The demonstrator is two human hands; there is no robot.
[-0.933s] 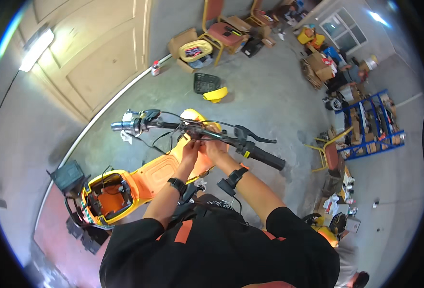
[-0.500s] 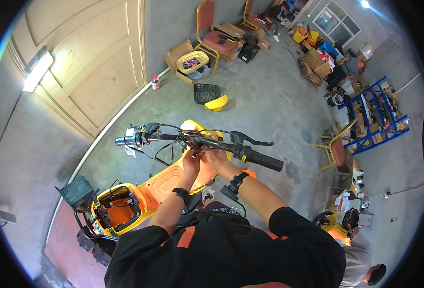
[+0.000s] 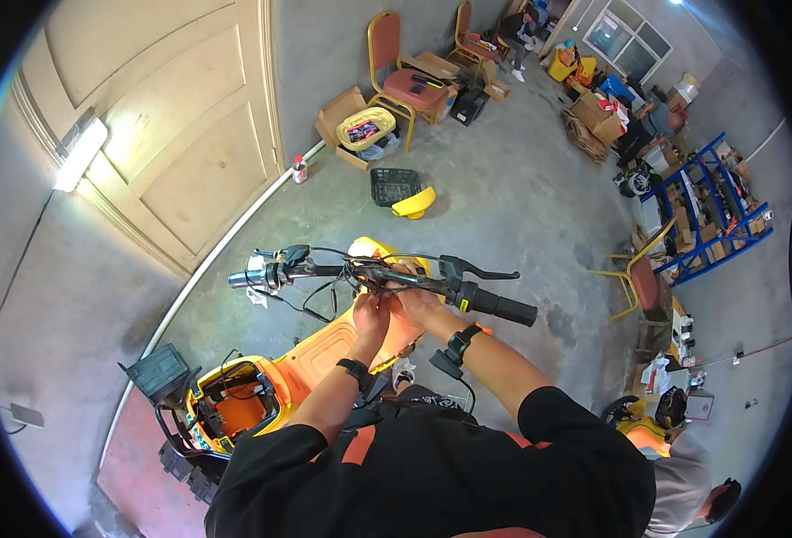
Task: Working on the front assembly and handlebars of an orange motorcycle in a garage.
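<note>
Handlebar (image 3: 430,283) mid-frame, on yellow scooter (image 3: 329,350). Left hand (image 3: 372,314), right hand (image 3: 418,307) close together at bar's middle; fingertips hidden, can't tell grasp. Bar looks stiff; best held by grip (image 3: 506,308). Wires (image 3: 334,300) probably soft, fragile.

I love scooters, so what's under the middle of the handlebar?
Under the handlebar, the left hand and right hand are close together, near dark cables. I can't tell what they're touching; the hands and handlebar cover it.
</note>
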